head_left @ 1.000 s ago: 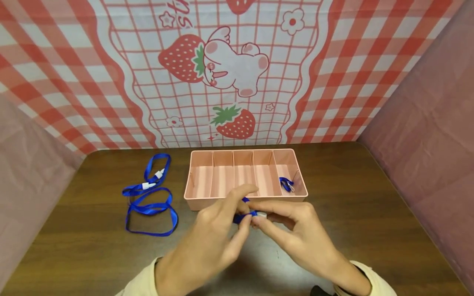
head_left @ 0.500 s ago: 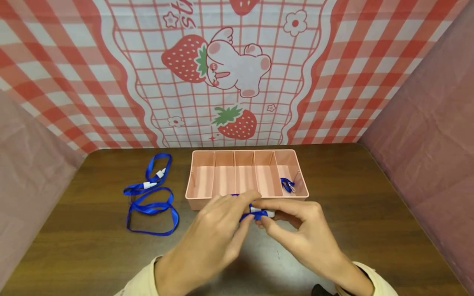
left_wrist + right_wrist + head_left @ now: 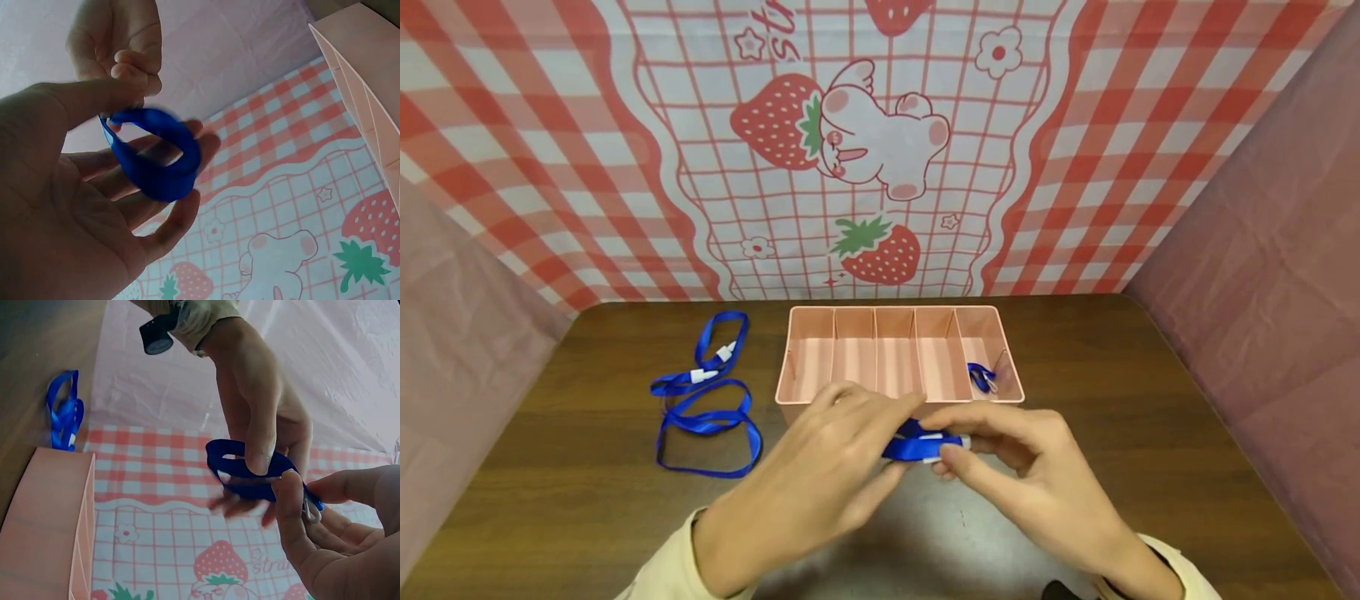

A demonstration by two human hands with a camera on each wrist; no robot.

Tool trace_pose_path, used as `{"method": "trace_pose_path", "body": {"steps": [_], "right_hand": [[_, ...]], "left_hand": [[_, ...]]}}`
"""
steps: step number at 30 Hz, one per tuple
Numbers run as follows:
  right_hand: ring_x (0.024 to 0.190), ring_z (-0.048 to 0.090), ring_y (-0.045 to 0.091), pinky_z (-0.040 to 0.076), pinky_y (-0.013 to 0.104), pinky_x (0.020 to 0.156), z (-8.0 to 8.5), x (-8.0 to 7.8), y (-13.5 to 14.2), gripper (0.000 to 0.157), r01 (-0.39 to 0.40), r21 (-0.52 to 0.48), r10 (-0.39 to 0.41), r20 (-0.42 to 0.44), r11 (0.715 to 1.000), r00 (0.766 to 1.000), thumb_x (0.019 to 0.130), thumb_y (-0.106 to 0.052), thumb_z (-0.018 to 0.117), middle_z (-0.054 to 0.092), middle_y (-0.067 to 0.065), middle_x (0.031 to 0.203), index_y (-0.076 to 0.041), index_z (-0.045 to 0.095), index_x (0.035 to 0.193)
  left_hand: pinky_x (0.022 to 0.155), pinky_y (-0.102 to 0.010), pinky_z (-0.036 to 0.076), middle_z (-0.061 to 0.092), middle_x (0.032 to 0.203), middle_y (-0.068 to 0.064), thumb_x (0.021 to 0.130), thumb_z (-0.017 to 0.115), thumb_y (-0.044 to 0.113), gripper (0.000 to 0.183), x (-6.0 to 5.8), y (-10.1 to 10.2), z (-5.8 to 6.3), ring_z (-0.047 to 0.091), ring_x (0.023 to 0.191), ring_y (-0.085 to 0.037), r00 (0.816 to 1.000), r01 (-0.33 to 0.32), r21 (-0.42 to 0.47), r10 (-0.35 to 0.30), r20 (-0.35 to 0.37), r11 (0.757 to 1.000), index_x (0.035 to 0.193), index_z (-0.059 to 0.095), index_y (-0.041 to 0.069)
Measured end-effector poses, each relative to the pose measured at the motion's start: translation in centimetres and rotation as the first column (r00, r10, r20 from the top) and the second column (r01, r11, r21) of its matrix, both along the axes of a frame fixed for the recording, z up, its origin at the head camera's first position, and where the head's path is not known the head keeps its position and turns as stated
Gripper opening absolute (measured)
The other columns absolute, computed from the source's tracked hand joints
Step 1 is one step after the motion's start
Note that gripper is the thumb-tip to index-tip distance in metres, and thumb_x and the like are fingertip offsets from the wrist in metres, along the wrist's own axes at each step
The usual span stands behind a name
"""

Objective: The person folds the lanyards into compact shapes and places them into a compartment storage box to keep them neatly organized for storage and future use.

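A blue lanyard (image 3: 913, 449) with white plastic pieces is held between both hands, in front of the box. My left hand (image 3: 820, 462) holds its band, thumb against it; in the left wrist view the band (image 3: 164, 186) forms a rounded loop over the spread fingers. My right hand (image 3: 1041, 475) pinches the lanyard's other end between thumb and fingers. A metal clip (image 3: 312, 513) sticks out beside the right fingertips in the right wrist view. Behind the hands is a pink box (image 3: 796, 412) split by dividers; its rightmost compartment contains a folded blue lanyard (image 3: 978, 375) with a metal clip.
More blue lanyards (image 3: 706, 427) with white buckles (image 3: 703, 376) lie loosely looped on the left of the brown wooden table (image 3: 572, 467). A red-and-white checked cloth (image 3: 1097, 150) with strawberries hangs behind the table's far edge. Pink fabric (image 3: 1262, 275) borders the sides.
The held lanyard has shifted slightly right and toward the person, and more of its blue band shows between the hands. The right hand has also moved a little right. Box and loose lanyards stay put.
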State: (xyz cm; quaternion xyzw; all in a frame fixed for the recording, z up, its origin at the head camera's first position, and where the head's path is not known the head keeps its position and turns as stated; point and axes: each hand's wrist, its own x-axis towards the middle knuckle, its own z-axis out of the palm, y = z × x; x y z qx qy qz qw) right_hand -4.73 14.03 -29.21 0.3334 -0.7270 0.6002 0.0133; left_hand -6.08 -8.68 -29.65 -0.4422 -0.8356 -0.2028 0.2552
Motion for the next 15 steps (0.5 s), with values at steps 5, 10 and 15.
{"method": "trace_pose_path", "body": {"steps": [5,10,15], "right_hand": [[0.086,0.071,0.021,0.059,0.036,0.074,0.4,-0.1,0.5,0.035,0.017,0.031,-0.016,-0.003,0.999,1.000,0.089,0.016,0.061,0.071,0.010,0.110,-0.001,0.066,0.119],[0.081,0.070,0.018,0.059,0.031,0.072,0.8,-0.3,1.0,0.030,0.082,0.108,-0.077,-0.056,0.991,0.996,0.090,0.011,0.065,0.072,0.005,0.102,-0.006,0.070,0.113],[0.075,0.067,0.016,0.058,0.029,0.066,1.0,-0.6,1.6,0.024,0.104,0.137,-0.103,-0.014,0.985,0.995,0.089,0.007,0.068,0.071,0.004,0.092,-0.011,0.072,0.105]], "left_hand": [[0.086,-0.029,0.047,0.068,0.104,0.002,0.089,0.067,0.009,0.034,0.1,-0.1,0.0,0.062,0.092,-0.011,0.997,0.023,0.018,-0.025,0.068,1.000,0.123,0.062,0.009],[0.086,-0.029,0.048,0.068,0.103,0.002,0.091,0.067,0.008,0.030,-0.1,-0.3,0.1,0.063,0.091,-0.011,0.998,0.043,0.051,-0.046,0.052,0.998,0.120,0.064,0.009],[0.078,-0.026,0.048,0.062,0.089,0.005,0.092,0.066,0.008,0.013,-0.4,-0.4,0.1,0.058,0.080,-0.010,0.990,0.089,0.148,-0.104,0.100,0.985,0.105,0.061,0.009]]}}
